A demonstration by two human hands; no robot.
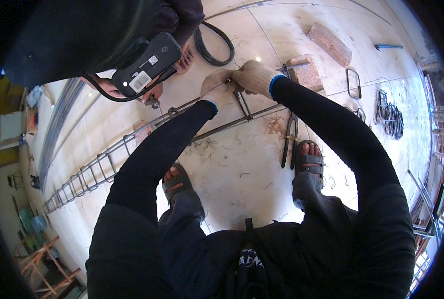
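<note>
My left hand [217,88] and my right hand [254,78], both in pale knit gloves with blue cuffs, meet at the far bar of a long rebar cage [105,163]. Their fingers are curled closed around that spot, and the gloves hide what is in them. Just below the hands, a rectangular stirrup [243,105] spans the cage's long bars. Pincers [290,141] with dark handles lie on the floor beside the near bar, by my right foot.
A co-worker [157,22] crouches at the upper left, with a black device [147,64] hanging there. Reddish blocks [330,44] and a brick [305,72] sit at the far right. Loose stirrups [390,115] are piled farther right. Long rods [65,122] lie at the left.
</note>
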